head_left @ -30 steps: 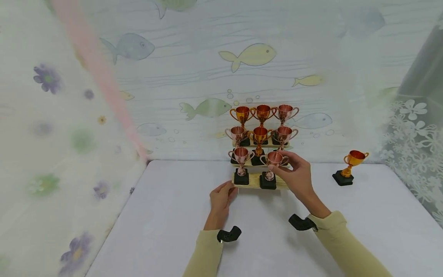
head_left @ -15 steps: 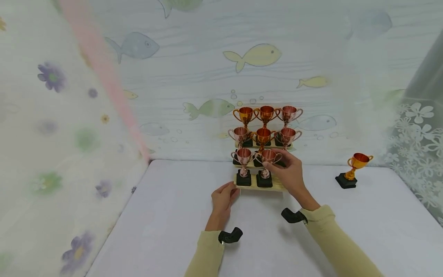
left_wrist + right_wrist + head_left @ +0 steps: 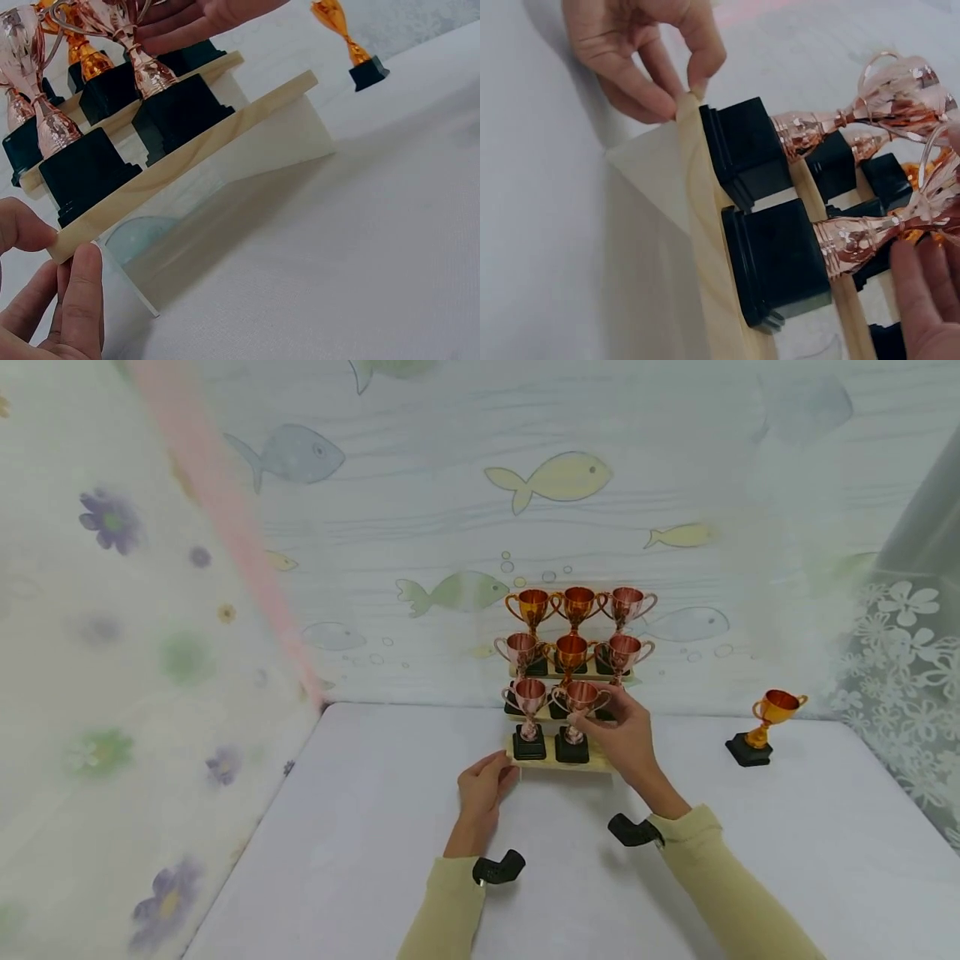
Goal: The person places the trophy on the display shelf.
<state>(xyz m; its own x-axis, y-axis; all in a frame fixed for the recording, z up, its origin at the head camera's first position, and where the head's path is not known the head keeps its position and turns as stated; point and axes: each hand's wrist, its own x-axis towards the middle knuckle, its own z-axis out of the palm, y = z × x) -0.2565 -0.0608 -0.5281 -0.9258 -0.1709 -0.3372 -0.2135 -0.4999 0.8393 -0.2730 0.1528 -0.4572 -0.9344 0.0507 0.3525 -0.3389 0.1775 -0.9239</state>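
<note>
A wooden display stand [image 3: 540, 765] with three steps bears several small trophy cups on black bases. At the left end of its lowest step, my left hand [image 3: 480, 789] pinches the board between thumb and fingers. My right hand [image 3: 632, 739] holds a rose-gold trophy [image 3: 780, 259] by its cup and stem; its base sits upright on that same step. Close on its left stands another rose-gold trophy [image 3: 530, 696]. In the right wrist view a narrow gap parts the two bases. The right part of the lowest step bears no trophy.
Gold and rose-gold trophies [image 3: 572, 652] fill the upper two steps behind. A lone gold trophy [image 3: 776, 705] stands on the white table [image 3: 375, 827] to the right. A fish-patterned curtain [image 3: 420, 635] hangs behind the stand.
My right hand has slid the rose-gold trophy left along the lowest step, closer to its neighbour. During the last half second it has hardly moved. My left hand keeps its grip on the board.
</note>
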